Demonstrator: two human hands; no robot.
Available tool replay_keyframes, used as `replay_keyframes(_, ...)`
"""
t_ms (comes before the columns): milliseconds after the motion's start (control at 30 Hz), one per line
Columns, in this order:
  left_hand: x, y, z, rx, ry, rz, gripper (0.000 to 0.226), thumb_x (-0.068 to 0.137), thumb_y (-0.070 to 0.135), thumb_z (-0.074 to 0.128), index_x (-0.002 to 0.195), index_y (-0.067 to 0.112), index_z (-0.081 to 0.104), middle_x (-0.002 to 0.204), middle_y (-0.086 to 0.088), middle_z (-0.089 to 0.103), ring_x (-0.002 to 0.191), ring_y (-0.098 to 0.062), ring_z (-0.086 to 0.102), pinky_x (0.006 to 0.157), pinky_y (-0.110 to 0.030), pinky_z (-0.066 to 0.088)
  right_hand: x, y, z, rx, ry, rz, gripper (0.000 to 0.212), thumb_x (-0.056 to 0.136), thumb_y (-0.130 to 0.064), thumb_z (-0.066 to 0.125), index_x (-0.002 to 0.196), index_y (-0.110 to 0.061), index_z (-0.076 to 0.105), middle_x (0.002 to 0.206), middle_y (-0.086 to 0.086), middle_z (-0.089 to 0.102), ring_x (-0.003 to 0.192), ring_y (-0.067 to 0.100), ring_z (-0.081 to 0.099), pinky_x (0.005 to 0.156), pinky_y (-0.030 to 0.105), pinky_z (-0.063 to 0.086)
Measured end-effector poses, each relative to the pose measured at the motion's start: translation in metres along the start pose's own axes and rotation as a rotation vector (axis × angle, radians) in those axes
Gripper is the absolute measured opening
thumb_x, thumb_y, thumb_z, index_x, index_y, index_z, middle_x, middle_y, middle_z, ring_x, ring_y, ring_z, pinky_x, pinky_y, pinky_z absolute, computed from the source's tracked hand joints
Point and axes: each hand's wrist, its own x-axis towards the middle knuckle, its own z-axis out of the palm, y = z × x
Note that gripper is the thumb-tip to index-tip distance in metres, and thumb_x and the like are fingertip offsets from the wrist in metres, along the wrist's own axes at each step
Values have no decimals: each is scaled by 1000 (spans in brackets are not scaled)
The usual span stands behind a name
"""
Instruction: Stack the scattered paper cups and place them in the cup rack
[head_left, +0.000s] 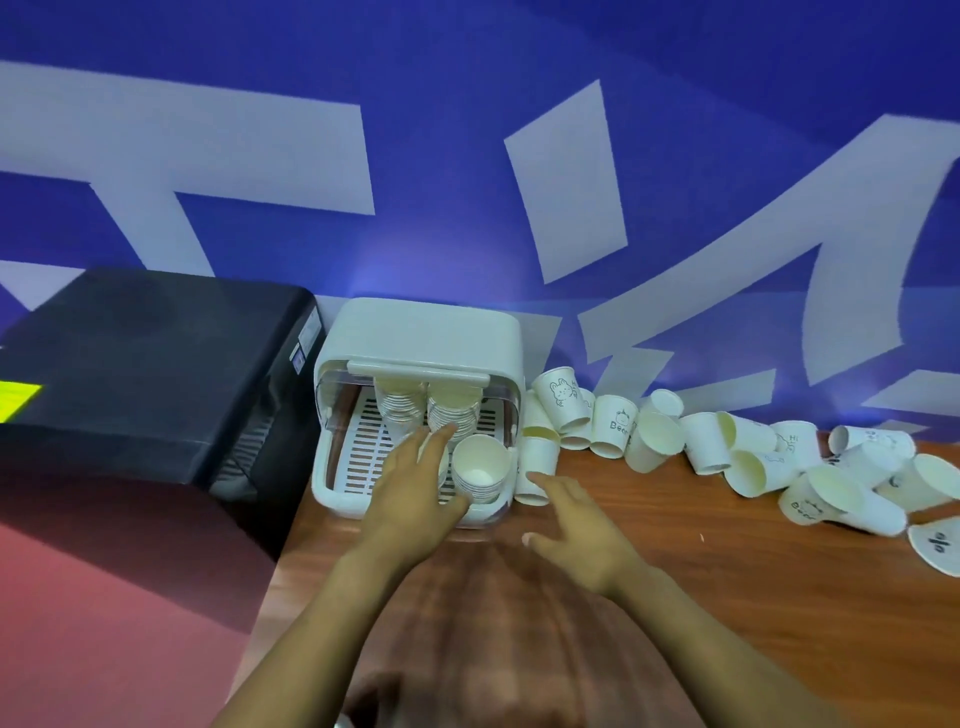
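Three stacks stand in the rack (332, 483): two at the back, one (480, 475) at the front right. The front stack looks likeliest to tip, in my judgement, if the left hand (415, 483) brushes it. That hand reaches into the rack, fingers straight and loosely spread, just left of the stack; whether they touch it I cannot tell. The right hand (582, 525) hovers with fingers spread, its fingertip at a cup (537, 470) beside the rack. More loose cups (753, 452) lie further right on the table (727, 571).
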Motion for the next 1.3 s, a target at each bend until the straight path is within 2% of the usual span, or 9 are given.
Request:
replay_keyframes(167, -18, 47, 21, -33, -82, 99, 70, 82, 30, 66, 144, 29, 32, 144, 3, 37, 131, -21, 35, 108, -32, 30, -45, 25, -14, 13, -68, 62, 70, 88, -33, 63, 147, -27, 26, 145, -2, 32, 135, 14, 34, 111, 24, 28)
replay_keyframes(333, -36, 85, 54, 21, -215, 124, 64, 84, 38, 62, 141, 32, 33, 136, 0, 47, 125, -21, 43, 104, -39, 37, -84, 57, -38, 39, -54, 126, 64, 88, -35, 62, 144, -31, 31, 144, -2, 35, 128, 14, 41, 107, 27, 34)
replay_keyframes(433, -45, 110, 71, 73, -217, 118, 62, 86, 38, 61, 141, 32, 34, 137, 1, 48, 126, -20, 44, 104, -35, 36, -106, 84, -53, 67, -60, 160, 60, 87, -37, 62, 141, -34, 35, 144, -5, 35, 125, 14, 45, 106, 30, 37)
replay_keyframes(700, -71, 208, 169, 115, -292, 134, 50, 84, 42, 60, 130, 30, 46, 130, 4, 53, 121, -16, 49, 101, -38, 41, -193, 199, -106, 62, -80, 227, 54, 88, -39, 61, 138, -33, 40, 135, -8, 40, 115, 9, 47, 97, 24, 40)
replay_keyframes(900, -97, 267, 240, 106, -366, 122, 50, 85, 40, 59, 132, 32, 44, 131, 4, 50, 124, -18, 46, 104, -37, 38, -243, 279, -133, 70, -47, 267, 53, 87, -34, 64, 135, -26, 45, 132, -5, 44, 104, 4, 46, 90, 17, 37)
replay_keyframes(1000, -102, 276, 255, 110, -406, 96, 51, 85, 40, 59, 132, 32, 43, 131, 3, 49, 125, -19, 45, 104, -37, 38, -253, 296, -135, 69, -59, 251, 53, 86, -32, 65, 135, -24, 46, 131, -3, 47, 110, 6, 47, 91, 14, 34)
replay_keyframes(1133, -86, 283, 256, 87, -371, 108, 51, 84, 41, 60, 132, 32, 43, 129, 3, 51, 124, -18, 47, 103, -39, 39, -256, 304, -140, 96, -18, 253, 52, 87, -32, 65, 135, -25, 46, 130, -4, 47, 120, 7, 46, 95, 14, 33)
replay_keyframes(1300, -70, 292, 275, 16, -395, 118, 50, 85, 39, 62, 131, 33, 44, 127, 6, 51, 122, -14, 47, 103, -37, 40, -261, 316, -148, 106, -15, 293, 51, 85, -32, 66, 131, -28, 46, 130, -4, 52, 121, 13, 49, 100, 24, 38)
